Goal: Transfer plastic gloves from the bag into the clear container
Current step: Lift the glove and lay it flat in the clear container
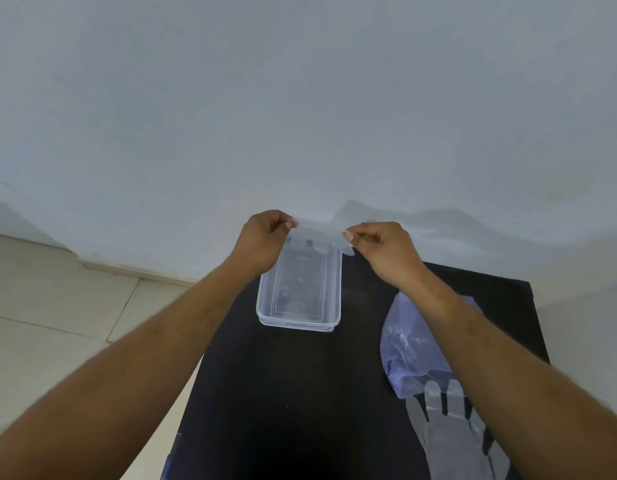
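A thin clear plastic glove (319, 233) is stretched between both hands above the far end of the clear container (265, 299). My left hand (262, 240) pinches its left edge and my right hand (379, 254) pinches its right edge. The rectangular container stands open on the black table (282, 393). A bluish plastic bag (411, 344) lies to the right, partly under my right forearm. Another clear glove (449, 438) lies flat on the table near the bag's near end, fingers pointing away from me.
The table stands against a white wall (300, 98). A light tiled floor (50, 306) shows to the left of the table.
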